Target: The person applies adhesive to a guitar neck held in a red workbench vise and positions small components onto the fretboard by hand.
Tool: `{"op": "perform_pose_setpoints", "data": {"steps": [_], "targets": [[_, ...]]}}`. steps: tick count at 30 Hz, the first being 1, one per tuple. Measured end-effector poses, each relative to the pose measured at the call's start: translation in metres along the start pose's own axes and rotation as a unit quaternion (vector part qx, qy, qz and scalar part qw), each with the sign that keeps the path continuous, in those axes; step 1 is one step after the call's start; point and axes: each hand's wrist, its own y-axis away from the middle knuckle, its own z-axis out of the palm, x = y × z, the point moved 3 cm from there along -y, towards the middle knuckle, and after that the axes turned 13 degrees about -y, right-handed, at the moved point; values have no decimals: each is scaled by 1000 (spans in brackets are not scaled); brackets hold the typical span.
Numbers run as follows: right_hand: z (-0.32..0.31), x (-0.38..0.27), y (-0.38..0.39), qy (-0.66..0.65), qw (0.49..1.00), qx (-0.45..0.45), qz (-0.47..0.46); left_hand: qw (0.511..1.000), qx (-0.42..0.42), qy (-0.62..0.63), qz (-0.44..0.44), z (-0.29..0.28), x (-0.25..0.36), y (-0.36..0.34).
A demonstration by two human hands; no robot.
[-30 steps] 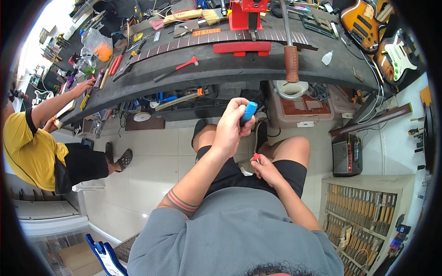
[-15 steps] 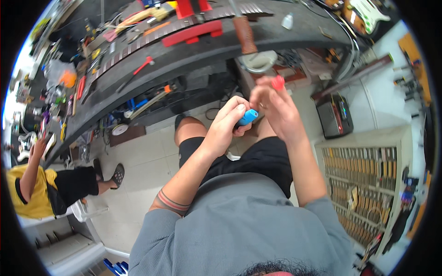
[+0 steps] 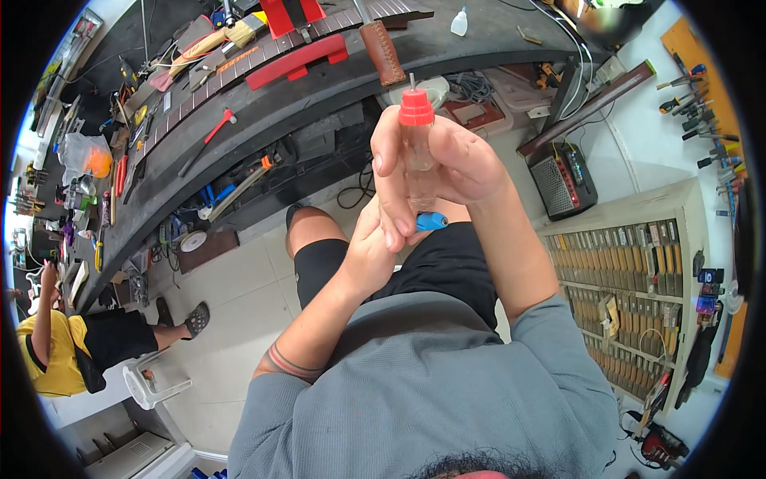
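My right hand (image 3: 471, 172) is closed round a clear bottle (image 3: 417, 156) with a red cap (image 3: 416, 108) and a thin metal tip pointing up. Its fingers curl round both sides of the bottle in front of my chest. My left hand (image 3: 369, 249) is just below and to the left, closed on a small blue cylinder (image 3: 432, 221) that has a hole in its end. The cylinder sits right by the bottle's base, and part of it is covered by fingers. Whether bottle and cylinder touch, I cannot tell.
Ahead runs a dark workbench (image 3: 263, 120) with a long fretted neck (image 3: 215, 89), a red holder (image 3: 297, 60), a leather-wrapped handle (image 3: 383, 54) and a red-headed hammer (image 3: 209, 137). An amplifier (image 3: 563, 180) and a shelf of files (image 3: 622, 263) stand right. A person in yellow (image 3: 49, 351) is left.
My right hand has come in toward my left, and the red-capped bottle, blurred before, now stands upright beside the blue cylinder. My left hand has moved slightly down and left. The view has shifted a little.
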Motion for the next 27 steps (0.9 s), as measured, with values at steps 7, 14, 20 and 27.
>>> {"op": "perform_pose_setpoints", "data": {"steps": [7, 14, 20, 27], "targets": [[4, -1, -3, -15, 1000, -21, 9, 999, 15, 8, -46, 4, 15, 5], [6, 0, 1, -8, 999, -32, 24, 1000, 8, -16, -20, 10, 16, 10], [6, 2, 5, -27, 998, -44, 28, 998, 8, -64, 21, 10, 13, 10], [6, 1, 8, -23, 999, -38, 11, 999, -3, -53, 13, 14, 12, 12]]}}
